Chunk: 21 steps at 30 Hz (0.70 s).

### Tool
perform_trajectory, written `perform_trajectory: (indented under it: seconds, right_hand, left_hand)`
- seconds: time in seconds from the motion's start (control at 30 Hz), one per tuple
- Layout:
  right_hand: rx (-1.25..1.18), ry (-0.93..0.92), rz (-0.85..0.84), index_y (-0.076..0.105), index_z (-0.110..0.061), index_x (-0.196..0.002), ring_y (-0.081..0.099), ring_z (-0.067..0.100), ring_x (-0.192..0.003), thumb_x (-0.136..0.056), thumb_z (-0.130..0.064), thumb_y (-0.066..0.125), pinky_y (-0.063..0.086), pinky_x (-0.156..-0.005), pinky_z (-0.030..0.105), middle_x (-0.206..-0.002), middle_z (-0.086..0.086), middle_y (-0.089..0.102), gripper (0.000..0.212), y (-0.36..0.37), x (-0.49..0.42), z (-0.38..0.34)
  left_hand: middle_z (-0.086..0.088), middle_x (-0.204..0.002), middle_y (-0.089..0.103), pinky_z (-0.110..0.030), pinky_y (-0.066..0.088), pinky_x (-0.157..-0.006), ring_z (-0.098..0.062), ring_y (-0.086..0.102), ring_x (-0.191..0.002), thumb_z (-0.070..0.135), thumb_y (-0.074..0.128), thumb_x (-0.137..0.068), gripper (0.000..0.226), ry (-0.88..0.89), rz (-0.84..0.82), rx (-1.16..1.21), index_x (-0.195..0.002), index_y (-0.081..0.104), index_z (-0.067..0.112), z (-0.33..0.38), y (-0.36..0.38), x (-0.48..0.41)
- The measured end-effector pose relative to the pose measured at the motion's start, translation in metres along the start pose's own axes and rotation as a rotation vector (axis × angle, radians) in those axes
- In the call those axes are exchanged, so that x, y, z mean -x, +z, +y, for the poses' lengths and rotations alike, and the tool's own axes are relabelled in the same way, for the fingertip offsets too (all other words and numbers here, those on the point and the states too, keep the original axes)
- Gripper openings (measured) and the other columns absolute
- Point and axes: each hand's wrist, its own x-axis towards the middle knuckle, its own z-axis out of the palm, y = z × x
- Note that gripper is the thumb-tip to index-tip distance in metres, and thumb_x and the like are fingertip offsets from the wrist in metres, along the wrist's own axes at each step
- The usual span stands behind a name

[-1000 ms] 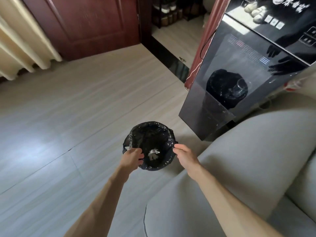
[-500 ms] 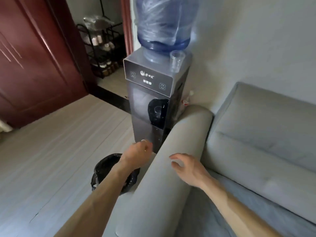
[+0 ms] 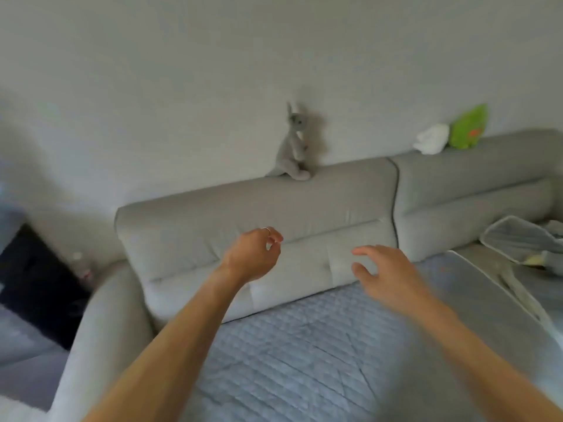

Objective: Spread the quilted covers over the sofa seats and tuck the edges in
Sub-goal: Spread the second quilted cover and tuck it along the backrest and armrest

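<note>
A grey sofa [image 3: 320, 196] fills the view, with a pale blue quilted cover [image 3: 289, 354] lying flat on the left seat, its far edge against the back cushion. A second quilted cover [image 3: 524, 248] lies crumpled on the seat to the right. My left hand [image 3: 251, 257] hovers in the air before the back cushion, its fingers loosely curled and holding nothing. My right hand [image 3: 387, 272] is beside it over the cover's far edge, fingers spread and empty. Neither hand touches the cover.
A grey plush rabbit [image 3: 292, 147] sits on top of the sofa back. A white plush [image 3: 432, 138] and a green plush [image 3: 467, 126] sit further right. The sofa arm [image 3: 100, 330] is at left, a dark appliance [image 3: 33, 284] beyond it.
The view swung right from the bin and water dispenser to the sofa seat. Both hands left the bin's rim and rose over the covered seat, empty.
</note>
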Motion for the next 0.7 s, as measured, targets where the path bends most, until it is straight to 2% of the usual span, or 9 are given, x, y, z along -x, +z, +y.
perform_trajectory:
  seconds: [0.07, 0.17, 0.27, 0.37, 0.47, 0.57, 0.63, 0.7]
  right_hand:
    - [0.017, 0.147, 0.088, 0.061, -0.029, -0.125, 0.051, 0.023, -0.123, -0.094, -0.041, 0.053, 0.04, -0.103, 0.036, -0.127, -0.001, 0.063, 0.034, -0.059, 0.03, 0.07]
    - [0.036, 0.341, 0.176, 0.062, -0.019, -0.127, 0.054, 0.025, -0.121, -0.096, -0.03, 0.054, 0.034, -0.102, 0.031, -0.129, 0.004, 0.063, 0.033, -0.128, 0.07, 0.151]
    - [0.072, 0.513, 0.24, 0.059, -0.025, -0.131, 0.056, 0.027, -0.119, -0.095, -0.036, 0.053, 0.042, -0.103, 0.04, -0.129, 0.003, 0.063, 0.038, -0.17, 0.094, 0.206]
    - [0.084, 0.652, 0.257, 0.056, -0.032, -0.131, 0.058, 0.028, -0.109, -0.093, -0.045, 0.048, 0.05, -0.093, 0.046, -0.122, 0.002, 0.065, 0.041, -0.196, 0.113, 0.255]
    - [0.14, 0.731, 0.241, 0.056, -0.033, -0.124, 0.056, 0.031, -0.111, -0.092, -0.049, 0.041, 0.049, -0.089, 0.043, -0.125, 0.003, 0.064, 0.039, -0.217, 0.13, 0.295]
    - [0.183, 0.799, 0.257, 0.056, -0.027, -0.132, 0.054, 0.033, -0.116, -0.098, -0.036, 0.045, 0.045, -0.092, 0.04, -0.128, 0.008, 0.062, 0.037, -0.242, 0.139, 0.325]
    - [0.218, 0.808, 0.218, 0.059, -0.022, -0.127, 0.056, 0.032, -0.112, -0.101, -0.029, 0.044, 0.044, -0.09, 0.038, -0.126, 0.009, 0.063, 0.032, -0.253, 0.139, 0.346]
    - [0.258, 0.815, 0.188, 0.058, -0.021, -0.129, 0.055, 0.032, -0.116, -0.101, -0.029, 0.042, 0.044, -0.093, 0.039, -0.132, 0.007, 0.06, 0.032, -0.263, 0.133, 0.383]
  left_hand:
    - [0.004, -0.123, 0.066, -0.025, 0.045, -0.094, -0.015, 0.061, -0.112, 0.025, 0.049, -0.097, 0.028, 0.111, -0.061, -0.015, -0.12, 0.065, 0.025, 0.081, 0.046, -0.031]
    - [0.004, -0.128, 0.063, -0.033, 0.046, -0.101, -0.016, 0.058, -0.117, 0.026, 0.049, -0.096, 0.029, 0.256, -0.131, -0.019, -0.122, 0.062, 0.027, 0.183, 0.103, -0.06]
    - [0.002, -0.133, 0.059, -0.03, 0.042, -0.103, -0.017, 0.054, -0.122, 0.028, 0.048, -0.097, 0.033, 0.372, -0.187, -0.051, -0.128, 0.059, 0.027, 0.252, 0.146, -0.079]
    - [0.002, -0.134, 0.057, -0.036, 0.043, -0.102, -0.018, 0.053, -0.122, 0.031, 0.046, -0.097, 0.037, 0.499, -0.193, -0.103, -0.133, 0.054, 0.03, 0.308, 0.184, -0.097]
    - [0.004, -0.138, 0.053, -0.037, 0.044, -0.101, -0.017, 0.051, -0.124, 0.032, 0.045, -0.098, 0.04, 0.584, -0.228, -0.114, -0.137, 0.05, 0.031, 0.356, 0.219, -0.113]
    - [0.004, -0.141, 0.051, -0.036, 0.042, -0.1, -0.018, 0.049, -0.125, 0.032, 0.044, -0.098, 0.041, 0.654, -0.249, -0.145, -0.138, 0.049, 0.03, 0.395, 0.254, -0.127]
    - [0.002, -0.142, 0.051, -0.038, 0.042, -0.101, -0.02, 0.049, -0.125, 0.032, 0.044, -0.098, 0.042, 0.678, -0.287, -0.171, -0.139, 0.049, 0.028, 0.415, 0.278, -0.136]
    - [0.001, -0.142, 0.051, -0.039, 0.042, -0.101, -0.021, 0.049, -0.124, 0.031, 0.043, -0.098, 0.042, 0.69, -0.323, -0.197, -0.14, 0.049, 0.027, 0.44, 0.309, -0.152]
